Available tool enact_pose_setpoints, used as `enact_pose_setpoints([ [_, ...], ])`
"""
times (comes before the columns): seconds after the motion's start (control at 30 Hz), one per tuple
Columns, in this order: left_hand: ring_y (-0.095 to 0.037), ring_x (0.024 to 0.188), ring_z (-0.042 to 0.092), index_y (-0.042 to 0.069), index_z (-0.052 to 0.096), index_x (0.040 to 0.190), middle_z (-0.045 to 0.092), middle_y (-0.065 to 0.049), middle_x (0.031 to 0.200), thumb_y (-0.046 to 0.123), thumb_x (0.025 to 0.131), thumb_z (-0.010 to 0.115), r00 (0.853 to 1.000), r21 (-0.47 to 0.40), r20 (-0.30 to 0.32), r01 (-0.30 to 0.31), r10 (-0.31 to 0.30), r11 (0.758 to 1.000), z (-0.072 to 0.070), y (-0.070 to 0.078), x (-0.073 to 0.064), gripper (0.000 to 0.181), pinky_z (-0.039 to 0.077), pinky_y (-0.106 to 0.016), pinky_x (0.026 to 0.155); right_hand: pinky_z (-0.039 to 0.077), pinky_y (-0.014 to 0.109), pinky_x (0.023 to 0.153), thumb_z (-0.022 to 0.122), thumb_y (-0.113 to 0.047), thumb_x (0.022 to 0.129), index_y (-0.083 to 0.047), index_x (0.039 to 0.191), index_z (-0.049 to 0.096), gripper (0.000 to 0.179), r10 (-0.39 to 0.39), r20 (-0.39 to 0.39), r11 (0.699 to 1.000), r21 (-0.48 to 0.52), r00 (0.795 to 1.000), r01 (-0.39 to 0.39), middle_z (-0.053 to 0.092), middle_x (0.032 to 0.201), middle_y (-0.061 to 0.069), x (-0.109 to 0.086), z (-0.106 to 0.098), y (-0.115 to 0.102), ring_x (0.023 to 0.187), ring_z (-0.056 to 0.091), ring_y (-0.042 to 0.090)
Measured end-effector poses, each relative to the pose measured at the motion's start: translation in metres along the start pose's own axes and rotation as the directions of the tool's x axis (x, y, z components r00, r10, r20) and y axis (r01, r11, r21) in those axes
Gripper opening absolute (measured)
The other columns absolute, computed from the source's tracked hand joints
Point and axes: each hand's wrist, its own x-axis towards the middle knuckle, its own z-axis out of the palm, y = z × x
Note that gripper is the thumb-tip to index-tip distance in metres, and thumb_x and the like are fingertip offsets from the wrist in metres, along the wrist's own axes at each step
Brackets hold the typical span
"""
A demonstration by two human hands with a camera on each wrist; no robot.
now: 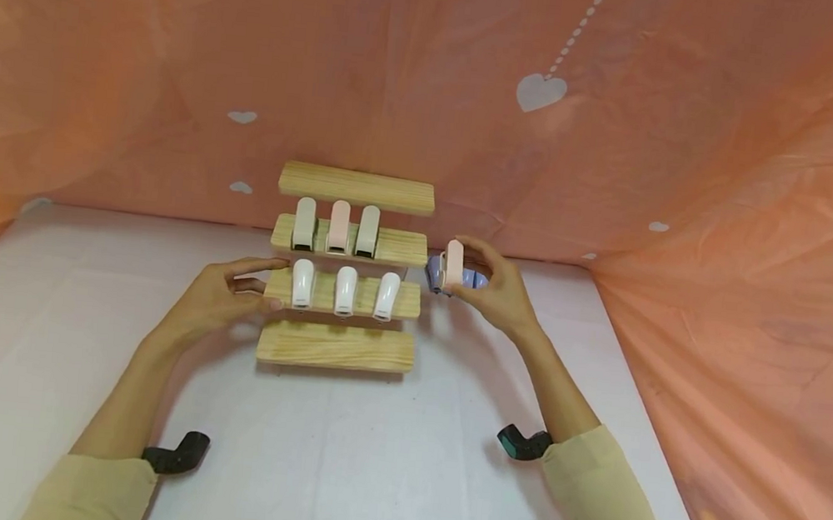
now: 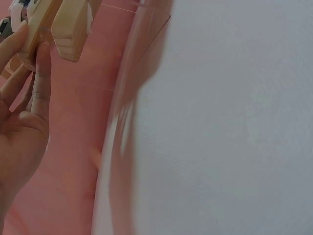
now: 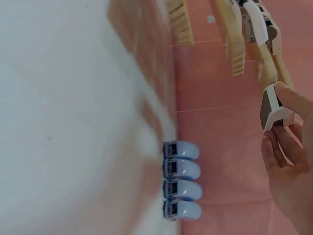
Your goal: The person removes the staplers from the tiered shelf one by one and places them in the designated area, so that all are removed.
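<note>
A tiered wooden rack [image 1: 336, 348] carries small staplers. On its second board from the top sit a grey stapler [image 1: 305, 222], a pink one [image 1: 339, 226] and another grey one [image 1: 368, 230]. Three white staplers [image 1: 345, 290] are on the board below. My left hand [image 1: 220, 296] grips the left end of that board, thumb and fingers on either side of the wood [image 2: 33, 36]. To the right of the rack, my right hand [image 1: 499, 293] holds a pale pink stapler [image 1: 454, 264] between thumb and fingers, its grey base [image 3: 266, 110] showing in the right wrist view.
Several blue staplers [image 3: 186, 169] stand in a row on the white tabletop [image 1: 338, 453], just right of the rack and partly behind my right hand in the head view. An orange-pink curtain [image 1: 405, 66] with white hearts hangs behind and along the sides.
</note>
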Motion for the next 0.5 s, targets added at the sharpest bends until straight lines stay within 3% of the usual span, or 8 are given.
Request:
enact_pose_setpoints([
  [0.2, -0.012, 0.089, 0.069, 0.000, 0.050, 0.143, 0.072, -0.005, 0.098, 0.012, 0.087, 0.078, 1.000, -0.022, 0.003, -0.014, 0.014, 1.000, 0.001, 0.000, -0.001, 0.063, 0.058, -0.031, 0.078, 0.046, 0.047, 0.102, 0.077, 0.017, 0.074, 0.013, 0.133, 0.050, 0.065, 0.050, 0.013, 0.999, 0.019, 0.999, -0.050, 0.056, 0.128, 0.031, -0.011, 0.001, -0.018, 0.119, 0.056, 0.045],
  [0.5, -0.011, 0.088, 0.069, -0.002, 0.050, 0.142, 0.071, -0.004, 0.098, 0.011, 0.087, 0.078, 1.000, -0.035, -0.003, -0.019, 0.019, 0.999, 0.001, -0.002, 0.001, 0.063, 0.058, -0.031, 0.077, 0.045, 0.059, 0.099, 0.078, 0.013, 0.076, 0.009, 0.136, 0.049, 0.067, 0.148, 0.011, 0.989, 0.018, 0.989, -0.148, 0.056, 0.128, 0.032, -0.020, 0.005, 0.009, 0.116, 0.057, 0.048],
])
